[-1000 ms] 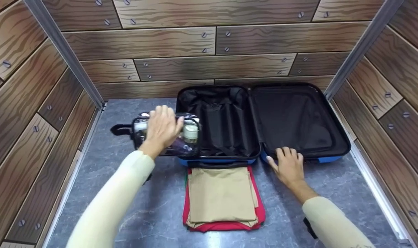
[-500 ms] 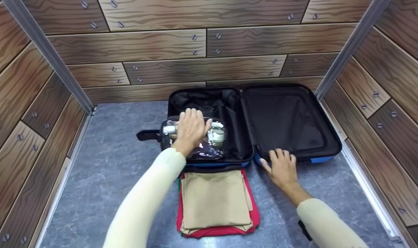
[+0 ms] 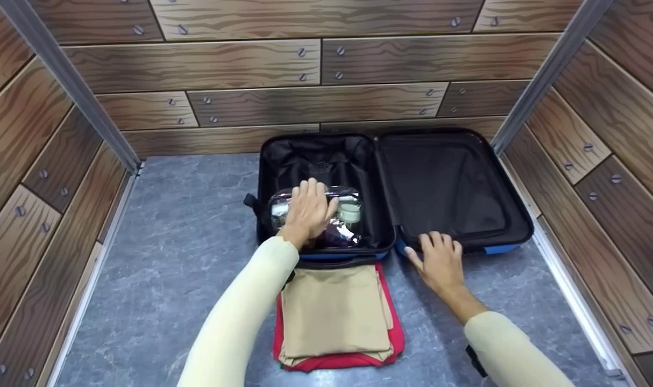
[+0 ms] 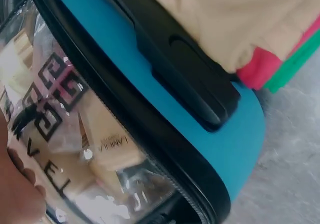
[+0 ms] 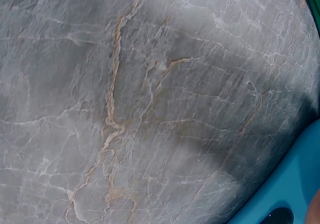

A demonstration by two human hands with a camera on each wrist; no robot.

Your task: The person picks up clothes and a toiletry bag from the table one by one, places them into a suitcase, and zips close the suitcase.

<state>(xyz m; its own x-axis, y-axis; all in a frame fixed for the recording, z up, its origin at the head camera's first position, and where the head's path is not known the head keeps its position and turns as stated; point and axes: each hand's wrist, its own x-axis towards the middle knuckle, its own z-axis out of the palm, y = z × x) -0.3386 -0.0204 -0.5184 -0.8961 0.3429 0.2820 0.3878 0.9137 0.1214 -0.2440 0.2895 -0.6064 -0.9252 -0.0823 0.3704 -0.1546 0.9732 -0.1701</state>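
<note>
Pouch (image 3: pixel 341 228) seemingly inside left half of suitcase (image 3: pixel 305 161), clothes (image 3: pixel 334 314) in front.

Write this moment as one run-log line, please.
clear pouch: in open suitcase, left half | left hand: on clear pouch | right hand: at right half's rim | folded clothes: on floor

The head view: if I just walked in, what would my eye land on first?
Probably the open blue suitcase, spread flat on the grey floor below the plank-patterned wall, with its black insides showing. Next, the shiny clear bag under the person's left hand, in the suitcase's left half. Nearer the viewer, the tan and red folded clothes stand out brightly against the floor.
</note>
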